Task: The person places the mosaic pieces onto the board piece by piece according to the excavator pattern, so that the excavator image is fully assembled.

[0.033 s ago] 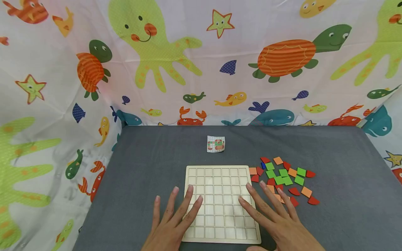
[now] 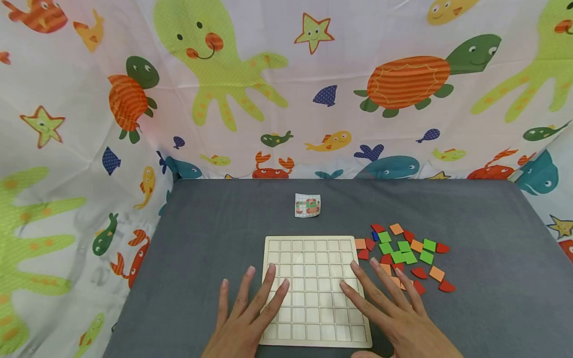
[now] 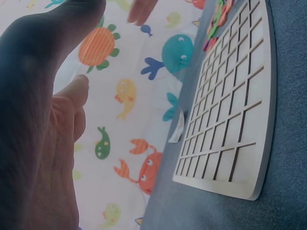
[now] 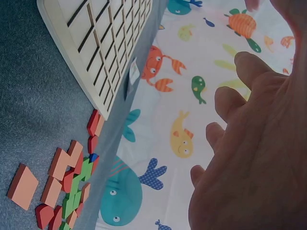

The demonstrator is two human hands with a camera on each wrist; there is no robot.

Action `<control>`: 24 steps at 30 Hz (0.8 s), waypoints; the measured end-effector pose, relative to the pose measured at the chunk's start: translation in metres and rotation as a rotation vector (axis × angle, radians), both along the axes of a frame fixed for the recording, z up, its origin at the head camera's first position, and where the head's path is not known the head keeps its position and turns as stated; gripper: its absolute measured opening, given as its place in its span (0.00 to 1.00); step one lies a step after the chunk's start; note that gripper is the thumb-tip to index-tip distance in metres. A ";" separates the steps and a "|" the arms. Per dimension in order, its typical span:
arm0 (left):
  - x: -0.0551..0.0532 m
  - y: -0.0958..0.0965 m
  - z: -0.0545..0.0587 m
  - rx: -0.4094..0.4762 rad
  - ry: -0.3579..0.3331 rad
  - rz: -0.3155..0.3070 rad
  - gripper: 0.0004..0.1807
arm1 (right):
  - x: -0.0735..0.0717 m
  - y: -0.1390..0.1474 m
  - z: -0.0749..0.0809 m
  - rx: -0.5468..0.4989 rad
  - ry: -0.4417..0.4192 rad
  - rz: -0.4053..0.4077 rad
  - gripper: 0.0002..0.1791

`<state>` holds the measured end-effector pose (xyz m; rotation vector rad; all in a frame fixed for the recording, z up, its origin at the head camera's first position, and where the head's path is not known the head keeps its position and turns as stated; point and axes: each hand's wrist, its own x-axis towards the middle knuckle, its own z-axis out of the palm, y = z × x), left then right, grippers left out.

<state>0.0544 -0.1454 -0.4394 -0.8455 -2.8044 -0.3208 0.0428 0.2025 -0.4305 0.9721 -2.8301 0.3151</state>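
A pale wooden board point(image 2: 320, 299) with a grid of square cells lies on the dark grey tabletop, its cells bare. My left hand point(image 2: 248, 315) is over its left side, fingers spread and straight, holding nothing. Over the right edge hovers my right hand point(image 2: 398, 315), also with spread fingers and nothing in it. Both wrist views show the hands raised above the table, apart from the board. Right of the board lie loose flat pieces: green squares point(image 2: 429, 245), orange squares point(image 2: 436, 273), red quarter-rounds point(image 2: 446, 286) and a small blue piece point(image 2: 375, 236). My right fingers hide some of them.
Behind the board lies a small paper card point(image 2: 307, 205) printed with a coloured grid pattern. A white cloth with sea animals point(image 2: 264, 144) hangs along the back and both sides of the table. Grey tabletop point(image 2: 201, 238) extends left of the board.
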 end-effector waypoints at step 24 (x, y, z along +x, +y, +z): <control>-0.038 -0.033 0.015 0.127 -0.629 0.189 0.59 | -0.063 0.029 0.008 -0.185 0.040 -0.271 0.29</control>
